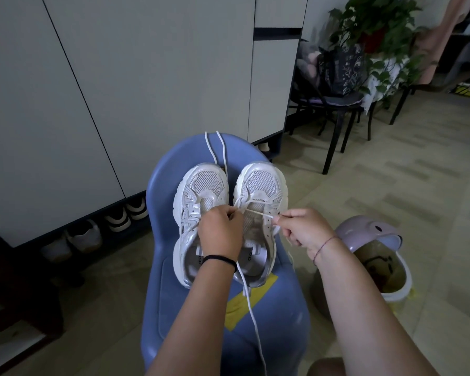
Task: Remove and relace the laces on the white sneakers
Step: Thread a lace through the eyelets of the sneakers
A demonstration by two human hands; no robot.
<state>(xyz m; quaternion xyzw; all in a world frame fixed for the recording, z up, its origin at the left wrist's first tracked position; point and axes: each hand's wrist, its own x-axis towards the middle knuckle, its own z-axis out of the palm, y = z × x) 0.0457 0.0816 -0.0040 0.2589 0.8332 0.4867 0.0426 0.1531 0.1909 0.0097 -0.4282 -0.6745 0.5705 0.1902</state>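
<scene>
Two white sneakers stand side by side on a blue plastic chair (163, 294), toes pointing away. The left sneaker (198, 191) has no lace in its eyelets. The right sneaker (261, 185) carries a white lace (255, 211) through its lowest eyelets. My left hand (220, 232) grips one end of that lace over the gap between the shoes; the lace trails down past my wrist. My right hand (301, 229) pinches the other end beside the right shoe's eyelets. A second loose lace (223, 150) lies on the chair back, beyond the toes.
A grey cabinet wall (120, 77) stands behind the chair, with several shoes (120, 221) tucked under it. A lidded bin (375, 251) sits on the floor at right. Further back are a black chair (334, 104) with a bag and a potted plant (375, 23).
</scene>
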